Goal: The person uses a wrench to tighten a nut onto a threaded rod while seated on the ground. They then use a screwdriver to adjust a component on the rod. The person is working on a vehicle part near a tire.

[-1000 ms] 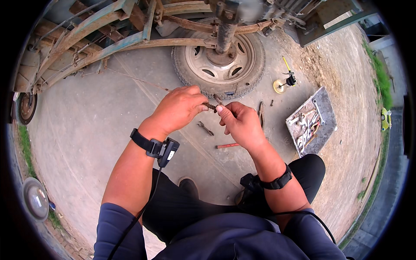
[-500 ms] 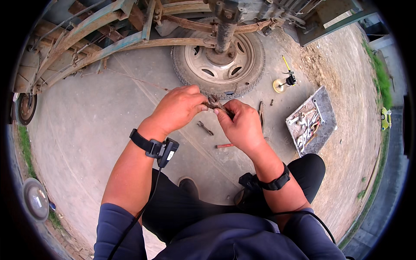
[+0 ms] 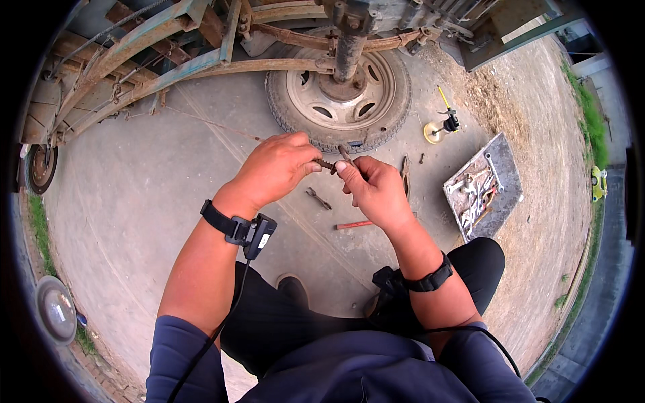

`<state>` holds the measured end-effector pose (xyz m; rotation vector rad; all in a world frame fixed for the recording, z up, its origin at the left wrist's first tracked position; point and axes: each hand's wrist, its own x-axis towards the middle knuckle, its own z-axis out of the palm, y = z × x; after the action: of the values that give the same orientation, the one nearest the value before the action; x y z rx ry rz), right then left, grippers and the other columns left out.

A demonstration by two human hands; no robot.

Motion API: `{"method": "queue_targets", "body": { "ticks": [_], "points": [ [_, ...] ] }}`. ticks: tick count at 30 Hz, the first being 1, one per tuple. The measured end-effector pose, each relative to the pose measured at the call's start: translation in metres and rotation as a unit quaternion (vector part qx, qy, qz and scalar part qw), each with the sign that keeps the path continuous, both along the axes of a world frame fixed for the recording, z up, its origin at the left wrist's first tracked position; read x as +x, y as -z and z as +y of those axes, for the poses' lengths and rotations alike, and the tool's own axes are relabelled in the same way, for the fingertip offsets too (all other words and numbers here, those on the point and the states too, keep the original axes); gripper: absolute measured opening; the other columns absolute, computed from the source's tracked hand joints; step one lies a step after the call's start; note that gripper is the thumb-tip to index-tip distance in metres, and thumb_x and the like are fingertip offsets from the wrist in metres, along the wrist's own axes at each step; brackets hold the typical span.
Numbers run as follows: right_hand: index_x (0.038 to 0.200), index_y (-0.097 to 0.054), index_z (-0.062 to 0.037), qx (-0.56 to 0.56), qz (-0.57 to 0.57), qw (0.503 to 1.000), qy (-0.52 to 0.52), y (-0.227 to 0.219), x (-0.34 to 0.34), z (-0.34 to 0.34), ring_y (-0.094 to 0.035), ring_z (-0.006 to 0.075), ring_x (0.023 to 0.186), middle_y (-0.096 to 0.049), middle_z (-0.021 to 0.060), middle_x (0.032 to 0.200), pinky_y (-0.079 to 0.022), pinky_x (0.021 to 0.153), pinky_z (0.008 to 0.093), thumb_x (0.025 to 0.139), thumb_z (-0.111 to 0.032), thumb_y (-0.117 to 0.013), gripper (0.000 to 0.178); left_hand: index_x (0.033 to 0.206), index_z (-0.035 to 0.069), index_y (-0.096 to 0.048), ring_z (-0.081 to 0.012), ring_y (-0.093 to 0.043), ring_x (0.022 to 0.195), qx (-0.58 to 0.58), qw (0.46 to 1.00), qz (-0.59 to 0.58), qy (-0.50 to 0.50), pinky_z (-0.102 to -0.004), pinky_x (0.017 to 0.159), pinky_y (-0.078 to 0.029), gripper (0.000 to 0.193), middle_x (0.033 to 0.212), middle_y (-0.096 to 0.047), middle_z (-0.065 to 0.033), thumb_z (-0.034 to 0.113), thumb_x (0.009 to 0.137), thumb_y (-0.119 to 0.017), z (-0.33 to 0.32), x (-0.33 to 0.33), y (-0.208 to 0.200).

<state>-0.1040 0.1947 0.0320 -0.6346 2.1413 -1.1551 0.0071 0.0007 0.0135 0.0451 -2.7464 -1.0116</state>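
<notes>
My left hand [image 3: 285, 160] pinches a rusty threaded rod [image 3: 325, 163], which juts out past its fingertips toward the right. A dark nut-like piece [image 3: 332, 169] sits at the rod's right end. My right hand [image 3: 376, 188] is closed around a rusty wrench [image 3: 345, 156], whose head points up and away beside the rod's end. Fingers of both hands nearly meet there, and the right thumb hides part of the wrench. From the upper left a thin cable [image 3: 222, 125] runs to the back of my left hand; whether it joins the rod is hidden.
Ahead lies a wheel [image 3: 339, 101] under a rusty frame with leaf springs [image 3: 269, 66]. An oil can [image 3: 435, 131] and a grey tray [image 3: 507, 191] of wrenches stand to the right. Pliers [image 3: 405, 176], a small open-ended tool [image 3: 318, 198] and a red-handled tool [image 3: 353, 225] lie on the concrete.
The wrench head has come off the end of the rod and turned upward in my right hand, baring the threads and the nut-like piece. My left hand has stayed in place.
</notes>
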Motion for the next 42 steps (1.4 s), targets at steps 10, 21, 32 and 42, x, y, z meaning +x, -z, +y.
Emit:
{"method": "queue_targets", "body": {
  "ticks": [10, 21, 32, 42],
  "points": [
    [0.085, -0.065, -0.0018, -0.013, -0.143, 0.989, 0.032, -0.003, 0.002, -0.007, -0.060, 0.0095, 0.057, -0.063, 0.0039, 0.068, -0.049, 0.049, 0.0322, 0.097, -0.031, -0.070, 0.031, 0.099, 0.006, -0.071, -0.0315, -0.062, 0.090, -0.001, 1.000, 0.002, 0.000, -0.0436, 0.079, -0.050, 0.015, 0.093, -0.062, -0.0090, 0.017, 0.089, -0.072, 0.000, 0.000, 0.001],
    [0.088, -0.066, -0.0015, -0.068, 0.282, 0.955, -0.067, -0.006, 0.003, -0.003, -0.065, 0.0259, 0.055, -0.069, 0.0155, 0.076, -0.052, 0.052, 0.0415, 0.087, -0.025, -0.079, 0.027, 0.100, 0.008, -0.072, -0.0315, -0.062, 0.092, -0.001, 1.000, 0.003, -0.004, -0.0430, 0.080, -0.050, 0.015, 0.094, -0.063, -0.0086, 0.016, 0.088, -0.072, 0.001, -0.001, 0.002],
    [0.088, -0.067, 0.0013, 0.032, -0.106, 0.994, 0.018, -0.012, -0.001, -0.006, -0.059, 0.0085, 0.060, -0.066, 0.0033, 0.073, -0.047, 0.056, 0.0256, 0.097, -0.024, -0.073, 0.028, 0.099, 0.007, -0.072, -0.0320, -0.062, 0.091, 0.000, 1.000, -0.002, 0.000, -0.0439, 0.080, -0.050, 0.015, 0.093, -0.063, -0.0092, 0.016, 0.088, -0.072, 0.000, -0.002, 0.001],
    [0.091, -0.066, 0.0014, -0.041, 0.112, 0.992, -0.037, -0.009, 0.001, -0.003, -0.060, 0.0145, 0.051, -0.061, 0.0116, 0.067, -0.051, 0.051, 0.0347, 0.092, -0.022, -0.074, 0.024, 0.099, 0.007, -0.072, -0.0323, -0.063, 0.092, 0.002, 1.000, -0.005, 0.000, -0.0442, 0.081, -0.051, 0.016, 0.094, -0.063, -0.0091, 0.018, 0.088, -0.072, 0.000, -0.001, 0.002]
  ]
}}
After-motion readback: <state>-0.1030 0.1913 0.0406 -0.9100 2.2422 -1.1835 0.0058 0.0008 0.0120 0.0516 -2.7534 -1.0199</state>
